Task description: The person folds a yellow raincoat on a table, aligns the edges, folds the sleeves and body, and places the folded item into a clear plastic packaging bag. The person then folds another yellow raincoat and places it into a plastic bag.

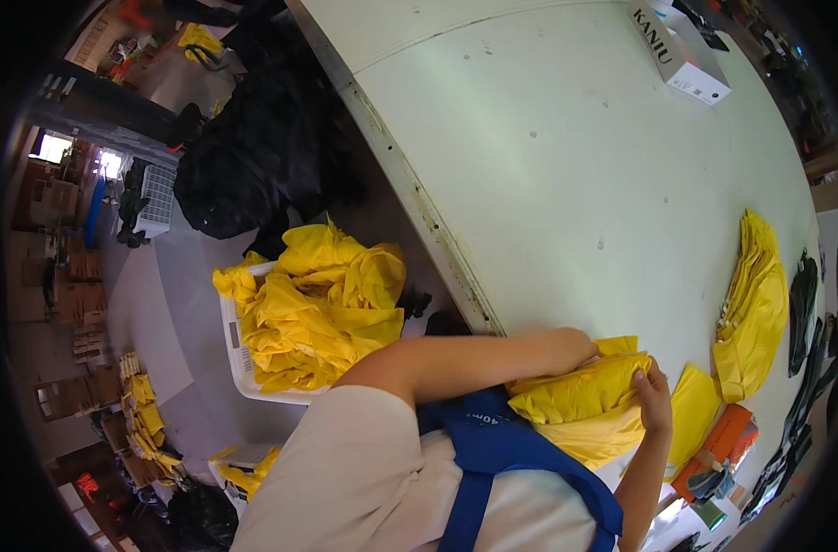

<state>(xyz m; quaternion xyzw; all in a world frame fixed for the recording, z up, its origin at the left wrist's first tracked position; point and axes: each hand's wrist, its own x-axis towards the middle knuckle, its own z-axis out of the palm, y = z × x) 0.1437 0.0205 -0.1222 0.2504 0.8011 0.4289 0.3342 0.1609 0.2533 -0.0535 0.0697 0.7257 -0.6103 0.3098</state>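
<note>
In front of my body, at the table's near edge, lies a folded piece of thin yellow fabric, bunched along its upper side. My left hand reaches across to its far left edge; the fingers curl down onto the fabric and are partly hidden. At the right end my right hand pinches the same piece between thumb and fingers. Below it a paler yellow layer hangs toward my blue apron. Beside my right hand another flat yellow piece rests on the table.
A pale table carries a stack of folded yellow pieces at right, an orange box, black strips and a white box. Left of the table stand a white basket heaped with yellow fabric and a black fabric pile.
</note>
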